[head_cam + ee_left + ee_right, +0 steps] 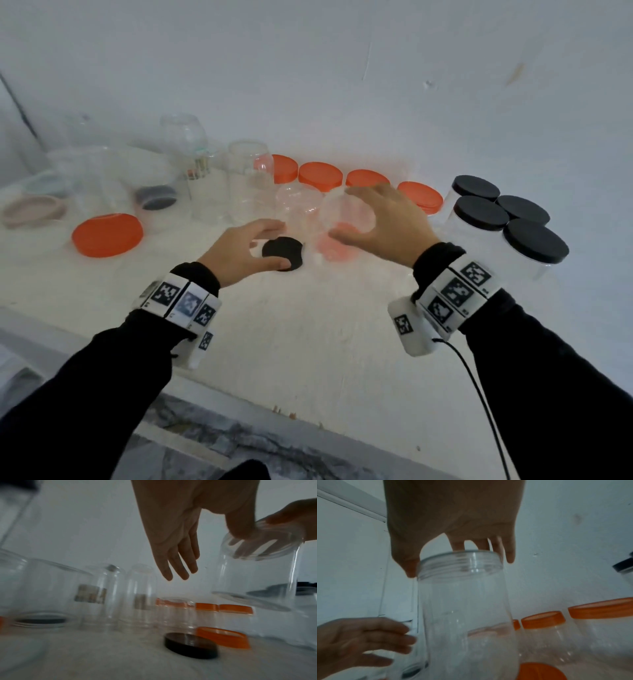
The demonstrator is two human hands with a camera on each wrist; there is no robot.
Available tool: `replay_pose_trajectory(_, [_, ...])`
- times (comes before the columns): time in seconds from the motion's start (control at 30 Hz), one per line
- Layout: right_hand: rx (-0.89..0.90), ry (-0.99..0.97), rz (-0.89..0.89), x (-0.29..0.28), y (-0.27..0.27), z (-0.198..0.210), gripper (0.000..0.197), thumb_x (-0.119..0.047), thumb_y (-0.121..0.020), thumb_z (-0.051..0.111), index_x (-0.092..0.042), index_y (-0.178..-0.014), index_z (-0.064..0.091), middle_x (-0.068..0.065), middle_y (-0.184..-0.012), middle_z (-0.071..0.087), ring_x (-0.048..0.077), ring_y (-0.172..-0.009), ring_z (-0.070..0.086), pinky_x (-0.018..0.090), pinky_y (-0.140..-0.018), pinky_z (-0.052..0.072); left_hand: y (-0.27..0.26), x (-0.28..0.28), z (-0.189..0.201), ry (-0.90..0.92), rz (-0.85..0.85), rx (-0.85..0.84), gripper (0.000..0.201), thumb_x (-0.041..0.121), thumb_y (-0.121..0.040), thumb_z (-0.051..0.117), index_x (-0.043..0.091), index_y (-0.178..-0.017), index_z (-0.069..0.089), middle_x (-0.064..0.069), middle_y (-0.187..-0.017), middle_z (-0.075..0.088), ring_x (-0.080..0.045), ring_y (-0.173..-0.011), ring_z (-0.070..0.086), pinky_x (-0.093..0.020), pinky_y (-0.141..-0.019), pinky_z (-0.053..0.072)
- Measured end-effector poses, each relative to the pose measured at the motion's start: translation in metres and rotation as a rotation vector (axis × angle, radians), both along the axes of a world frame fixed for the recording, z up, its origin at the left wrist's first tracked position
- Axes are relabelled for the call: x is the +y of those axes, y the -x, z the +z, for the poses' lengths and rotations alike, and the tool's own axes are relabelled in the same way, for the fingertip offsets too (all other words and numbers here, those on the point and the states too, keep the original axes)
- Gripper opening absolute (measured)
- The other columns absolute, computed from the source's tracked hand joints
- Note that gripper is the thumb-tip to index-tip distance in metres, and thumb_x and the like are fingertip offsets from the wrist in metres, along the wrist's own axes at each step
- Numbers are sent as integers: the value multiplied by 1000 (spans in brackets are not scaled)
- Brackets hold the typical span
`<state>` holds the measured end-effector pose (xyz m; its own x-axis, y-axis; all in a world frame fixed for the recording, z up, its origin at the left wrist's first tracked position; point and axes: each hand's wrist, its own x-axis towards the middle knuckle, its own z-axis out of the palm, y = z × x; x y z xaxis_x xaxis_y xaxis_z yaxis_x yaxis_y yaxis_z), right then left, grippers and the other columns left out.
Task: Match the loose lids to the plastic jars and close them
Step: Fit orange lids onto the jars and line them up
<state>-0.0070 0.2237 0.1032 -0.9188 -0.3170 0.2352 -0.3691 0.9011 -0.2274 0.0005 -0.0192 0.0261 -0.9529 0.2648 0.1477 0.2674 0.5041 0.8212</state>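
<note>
My right hand grips a clear open plastic jar by its threaded rim and holds it tilted above the table. In the right wrist view the thumb and fingers curl round the jar at its neck. A loose black lid lies flat on the table just left of the jar. My left hand hovers over it, fingers straight and spread, holding nothing. A small orange lid lies under the raised jar, next to the black lid.
Several orange-lidded jars line the back wall. Several black-lidded jars stand close on the right. Lidless clear jars and pastel bowls crowd the back left, with a large orange lid in front of them.
</note>
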Motion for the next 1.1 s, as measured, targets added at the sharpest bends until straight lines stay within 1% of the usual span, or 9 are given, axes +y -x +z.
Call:
replay_pose_trajectory(0.07, [107,73,-58,-1,18,11,72,-64,-75,59,-26,-135,43,3,-133,47,23,-124,35,33,-90,36,0,-23,7,-12,127,129,55,45,-71,74,22,-118,55,20,-110,59,16,-100,52,-22,-95,41])
replay_pose_trajectory(0.13, [147,192,-86,-6,39,20,71,-60,-75,62,-22,-133,45,5,-133,47,25,-123,35,32,-94,33,4,-48,13,-9,245,266,44,48,-74,67,22,-108,60,21,-105,59,14,-98,53,-21,-90,42])
replay_pose_trajectory(0.2, [155,302,-99,-15,62,28,70,-57,-75,65,-20,-131,45,7,-132,46,27,-122,35,29,-93,29,12,-73,18,24,353,365,43,46,-76,63,16,-108,63,11,-107,61,2,-102,55,-22,-90,42])
replay_pose_trajectory(0.27, [159,375,-101,-26,86,37,69,-54,-76,66,-19,-131,45,8,-131,45,27,-122,35,28,-90,28,22,-99,23,75,471,444,34,25,-81,70,8,-110,63,-5,-112,61,-17,-106,55,-14,-89,38])
replay_pose_trajectory(0.37, [153,474,-94,-43,123,48,68,-52,-75,68,-19,-130,44,8,-133,43,27,-124,37,31,-96,31,36,-132,28,175,547,533,31,15,-80,71,4,-108,63,-15,-111,60,-16,-104,48,-5,-85,28])
replay_pose_trajectory(0.47, [140,581,-62,-62,158,55,67,-47,-76,70,-19,-130,44,7,-136,41,24,-125,39,34,-102,34,57,-158,25,257,519,482,41,27,-75,73,5,-108,63,-13,-113,59,-15,-108,43,-12,-91,26])
replay_pose_trajectory(0.6, [81,678,3,-90,197,57,63,-38,-79,71,-17,-131,42,5,-135,38,15,-118,41,26,-96,33,89,-178,15,370,512,432,69,61,-66,51,8,-109,62,-8,-115,60,-20,-110,46,-24,-95,30])
replay_pose_trajectory(0.97, [-108,568,173,-148,271,40,60,-37,-79,70,-27,-130,42,0,-141,37,19,-129,37,39,-105,35,135,-196,-7,456,475,336,73,61,-73,34,12,-120,60,-5,-135,52,-26,-128,43,-49,-107,30])
replay_pose_trajectory(1.1, [-155,486,194,-157,285,30,62,-38,-79,70,-28,-131,40,0,-143,36,17,-132,34,38,-106,33,139,-199,-13,464,448,391,60,53,-78,43,10,-113,65,-8,-127,59,-30,-122,51,-53,-100,39])
